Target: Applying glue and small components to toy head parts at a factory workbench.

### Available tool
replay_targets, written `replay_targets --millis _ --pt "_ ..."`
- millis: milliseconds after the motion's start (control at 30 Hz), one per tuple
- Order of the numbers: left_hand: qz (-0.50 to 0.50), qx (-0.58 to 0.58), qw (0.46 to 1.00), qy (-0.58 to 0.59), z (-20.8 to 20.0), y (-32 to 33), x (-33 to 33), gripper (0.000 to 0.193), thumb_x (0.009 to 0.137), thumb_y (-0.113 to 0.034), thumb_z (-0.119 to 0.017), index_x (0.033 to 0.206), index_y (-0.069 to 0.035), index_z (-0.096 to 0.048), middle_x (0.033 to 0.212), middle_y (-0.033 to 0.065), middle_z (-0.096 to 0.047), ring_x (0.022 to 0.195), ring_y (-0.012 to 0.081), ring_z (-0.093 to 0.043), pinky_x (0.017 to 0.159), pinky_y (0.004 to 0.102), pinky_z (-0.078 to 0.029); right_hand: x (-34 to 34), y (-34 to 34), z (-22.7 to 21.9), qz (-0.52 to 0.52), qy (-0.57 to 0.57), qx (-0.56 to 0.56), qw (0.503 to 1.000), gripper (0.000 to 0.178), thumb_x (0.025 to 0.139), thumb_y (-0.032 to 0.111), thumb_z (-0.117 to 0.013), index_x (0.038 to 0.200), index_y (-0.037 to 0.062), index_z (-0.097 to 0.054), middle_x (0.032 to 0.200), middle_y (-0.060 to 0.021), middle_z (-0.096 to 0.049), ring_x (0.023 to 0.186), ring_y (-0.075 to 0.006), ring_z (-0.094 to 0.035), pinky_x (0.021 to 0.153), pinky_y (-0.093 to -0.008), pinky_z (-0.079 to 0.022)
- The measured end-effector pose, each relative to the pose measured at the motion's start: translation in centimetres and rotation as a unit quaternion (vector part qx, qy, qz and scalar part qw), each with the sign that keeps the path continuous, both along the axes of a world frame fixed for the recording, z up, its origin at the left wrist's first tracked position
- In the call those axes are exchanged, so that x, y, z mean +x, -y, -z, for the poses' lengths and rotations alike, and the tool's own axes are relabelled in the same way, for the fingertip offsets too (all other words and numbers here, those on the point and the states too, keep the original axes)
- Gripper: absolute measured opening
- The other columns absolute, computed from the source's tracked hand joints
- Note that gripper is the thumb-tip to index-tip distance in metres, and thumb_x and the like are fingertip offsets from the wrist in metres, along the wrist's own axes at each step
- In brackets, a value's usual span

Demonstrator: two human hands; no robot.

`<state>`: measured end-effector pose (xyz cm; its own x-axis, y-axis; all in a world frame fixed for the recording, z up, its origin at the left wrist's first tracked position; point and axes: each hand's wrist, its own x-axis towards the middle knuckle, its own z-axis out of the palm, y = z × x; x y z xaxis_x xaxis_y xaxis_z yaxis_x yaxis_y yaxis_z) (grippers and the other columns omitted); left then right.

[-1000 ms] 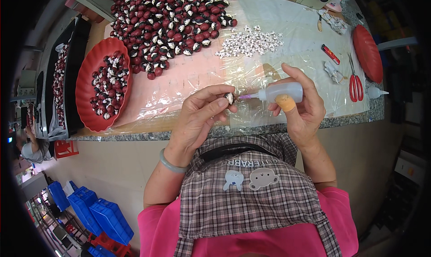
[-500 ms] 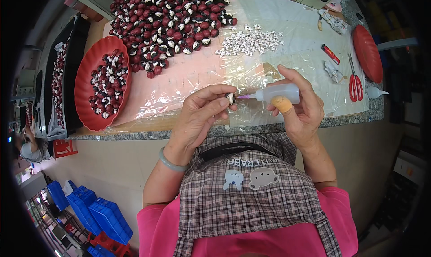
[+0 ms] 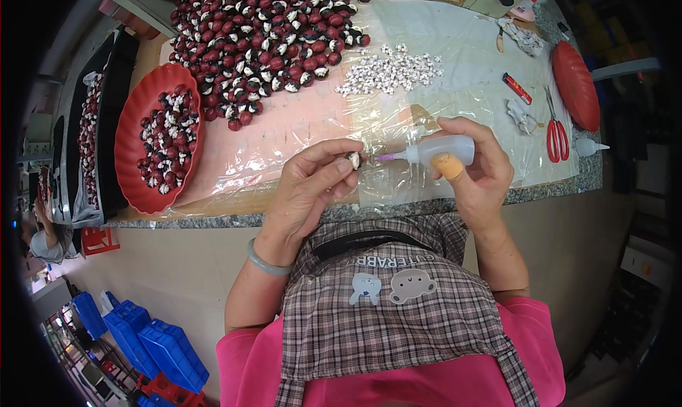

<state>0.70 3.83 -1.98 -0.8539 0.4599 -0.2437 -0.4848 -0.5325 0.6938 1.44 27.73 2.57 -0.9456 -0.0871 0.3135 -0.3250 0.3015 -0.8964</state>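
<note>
Between thumb and forefinger, my left hand (image 3: 310,183) pinches a small black-and-white piece (image 3: 354,160). My right hand (image 3: 483,167) is wrapped round a translucent squeeze bottle (image 3: 446,150) lying sideways, its purple needle tip pointing left at the piece with a small gap between. A tan finger cover sits on my right thumb. Beyond my hands, several tiny white dotted pieces (image 3: 389,70) lie scattered on the plastic sheet. A large heap of dark red, black and white pieces (image 3: 266,48) spreads at the back left.
A red scalloped tray (image 3: 131,167) with finished-looking pieces stands at the left, beside a black bin (image 3: 117,116). Toward the right lie red-handled scissors (image 3: 558,140), a red tube (image 3: 517,89), crumpled tissue (image 3: 523,116), another red tray (image 3: 572,85) and a second small bottle (image 3: 587,147).
My left hand has drawn slightly left with the piece, widening the gap to the needle tip. The bottle stays nearly where it was in my right hand.
</note>
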Motion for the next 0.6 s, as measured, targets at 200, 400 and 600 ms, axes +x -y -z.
replay_targets --millis 200,400,600 --pt "-0.052 -0.038 0.998 0.01 0.1 0.4 -0.3 0.024 0.09 -0.001 -0.057 0.114 0.0 -0.059 0.104 0.0099 -0.064 0.081 0.0094 -0.06 0.067 0.0172 -0.047 -2.4 -1.6 2.3 -0.045 0.185 -0.3 0.935 0.035 0.082 -0.002 -0.065 0.111 0.0 -0.047 0.107 -0.0152 -0.058 0.076 -0.0181 -0.064 0.067 -0.0267 -0.053" --pt "-0.05 -0.023 0.998 0.013 0.5 0.2 -0.4 0.024 0.09 -0.001 -0.057 0.115 0.0 -0.058 0.104 0.0111 -0.064 0.082 0.0102 -0.061 0.069 0.0182 -0.048 -5.3 -1.1 3.1 -0.013 0.288 -0.212 0.934 0.029 0.081 0.001 -0.064 0.107 0.0032 -0.051 0.088 -0.0078 -0.06 0.078 -0.0162 -0.064 0.066 -0.0274 -0.052" --pt "-0.052 -0.019 0.998 0.008 0.7 0.1 -0.6 0.024 0.09 -0.004 -0.057 0.113 0.002 -0.058 0.106 0.0151 -0.063 0.082 0.0125 -0.06 0.068 0.0195 -0.048 -8.0 0.2 3.6 0.012 0.088 0.175 0.981 0.027 0.074 0.001 -0.065 0.101 0.0029 -0.063 0.09 -0.0102 -0.061 0.079 -0.0242 -0.063 0.07 -0.034 -0.05"
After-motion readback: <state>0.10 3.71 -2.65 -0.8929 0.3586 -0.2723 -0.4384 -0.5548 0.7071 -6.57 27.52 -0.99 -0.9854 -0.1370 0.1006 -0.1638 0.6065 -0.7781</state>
